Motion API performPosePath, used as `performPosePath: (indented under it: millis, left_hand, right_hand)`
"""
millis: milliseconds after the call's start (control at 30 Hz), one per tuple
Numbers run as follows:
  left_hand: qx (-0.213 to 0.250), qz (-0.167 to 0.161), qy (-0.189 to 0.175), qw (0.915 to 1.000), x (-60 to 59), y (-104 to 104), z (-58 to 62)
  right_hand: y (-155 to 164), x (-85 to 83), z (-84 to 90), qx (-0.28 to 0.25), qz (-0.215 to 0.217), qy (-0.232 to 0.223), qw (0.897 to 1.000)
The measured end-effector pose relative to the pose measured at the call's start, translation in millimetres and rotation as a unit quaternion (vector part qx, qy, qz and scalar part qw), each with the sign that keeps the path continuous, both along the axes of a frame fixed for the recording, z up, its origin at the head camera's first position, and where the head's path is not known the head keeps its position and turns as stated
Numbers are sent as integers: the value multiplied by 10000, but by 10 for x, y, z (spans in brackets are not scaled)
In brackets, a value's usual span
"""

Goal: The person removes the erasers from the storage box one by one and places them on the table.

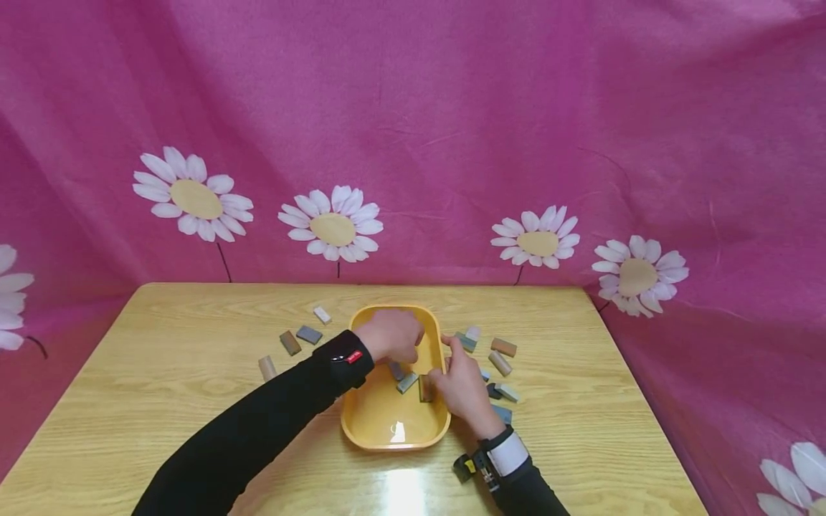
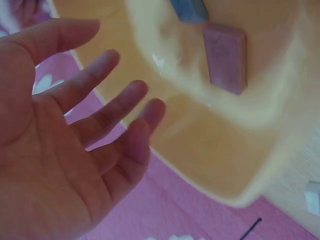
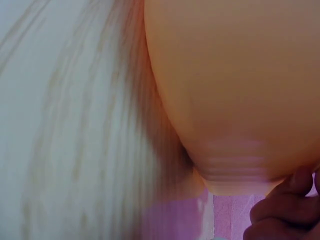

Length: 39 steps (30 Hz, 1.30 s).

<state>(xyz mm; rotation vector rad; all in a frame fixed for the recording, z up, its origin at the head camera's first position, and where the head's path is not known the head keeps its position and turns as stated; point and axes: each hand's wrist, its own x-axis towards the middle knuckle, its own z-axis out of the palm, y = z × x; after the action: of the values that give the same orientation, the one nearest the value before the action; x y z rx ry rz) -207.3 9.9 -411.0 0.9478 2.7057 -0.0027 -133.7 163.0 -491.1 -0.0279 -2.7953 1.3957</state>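
Note:
A yellow plastic tub (image 1: 373, 423) rests on the wooden table with several small blocks inside. My left hand (image 1: 392, 335) is over the far part of the tub. In the left wrist view its fingers (image 2: 107, 107) are spread and loosely bent, holding nothing. A reddish-brown block (image 2: 225, 60) and a grey-blue block (image 2: 191, 11) lie on the tub's floor there. My right hand (image 1: 466, 383) grips the tub's right rim, thumb over the inner side. Close to that thumb is a brown block (image 1: 425, 389), with a grey block (image 1: 408, 382) beside it.
Left of the tub lie a white block (image 1: 322, 314), a dark grey block (image 1: 309, 334), a brown block (image 1: 290, 342) and a tan block (image 1: 267, 368). Several more, including an orange-brown block (image 1: 504, 347), are scattered right of it. A pink flowered cloth (image 1: 426, 143) hangs behind the table.

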Motion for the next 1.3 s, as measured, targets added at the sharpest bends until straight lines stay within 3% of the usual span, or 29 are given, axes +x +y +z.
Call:
performPosePath:
  millis: [333,500,833,1300]
  left_hand:
    - [-732,225,-210,9968,55,200,-203]
    - [-645,151,-295,9974,46,260,-286]
    - [-679,72,-608,9958,107,250,-270]
    - [-1067,-59,42,9943,177,149,-299]
  right_hand:
    - [-33,5,-3,125,54,-56,9999]
    - [-27,-14,18,219,-10,-153,9996]
    - [-21,-19,2,322,-62,-229,9992]
    - [-24,-22,-14,109,-44,-219,9997]
